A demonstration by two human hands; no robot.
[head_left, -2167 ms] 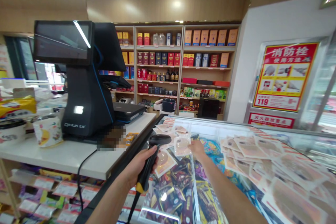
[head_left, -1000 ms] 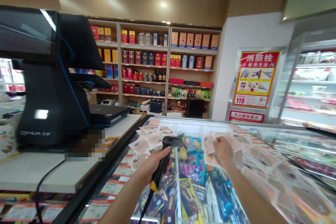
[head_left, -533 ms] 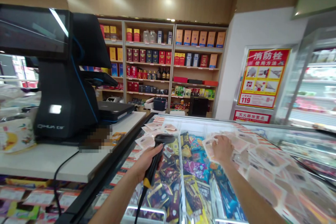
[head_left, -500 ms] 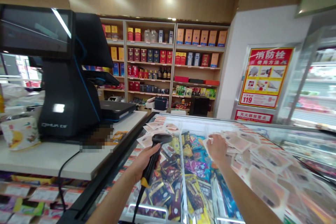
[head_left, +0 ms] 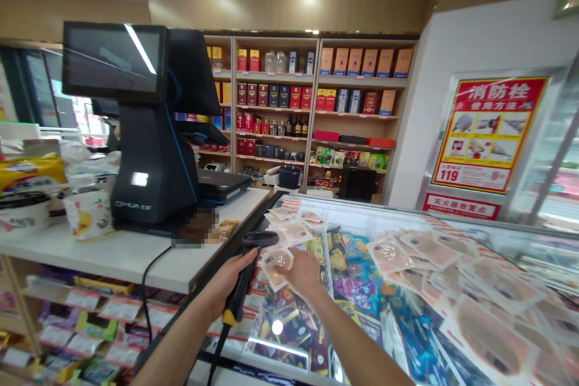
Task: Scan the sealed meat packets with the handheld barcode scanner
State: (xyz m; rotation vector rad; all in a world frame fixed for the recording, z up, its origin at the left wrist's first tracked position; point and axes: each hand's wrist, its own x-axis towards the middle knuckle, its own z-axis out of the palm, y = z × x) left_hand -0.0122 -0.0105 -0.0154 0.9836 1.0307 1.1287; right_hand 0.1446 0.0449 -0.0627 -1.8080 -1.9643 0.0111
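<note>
Half a second earlier my right hand (head_left: 302,272) had been out on the spread of flat packets (head_left: 456,265) at the right of the freezer lid (head_left: 362,220); now it had crossed back left and rested on a single packet (head_left: 277,262) lying just under the scanner's head. My left hand (head_left: 225,281) had stayed as it was, fingers wrapped round the grip of the black barcode scanner (head_left: 246,277), whose cable dropped out of the bottom edge of the view. The right hand showed only its back, so I could not tell whether its fingers pinched the packet or merely pressed on it. A patch on the white counter (head_left: 113,253) beside the black till terminal (head_left: 149,132) was pixelated and unreadable. Under the glass, the chest freezer held bright wrapped ice-cream bars (head_left: 353,283), sorted by dividers into bins.
</note>
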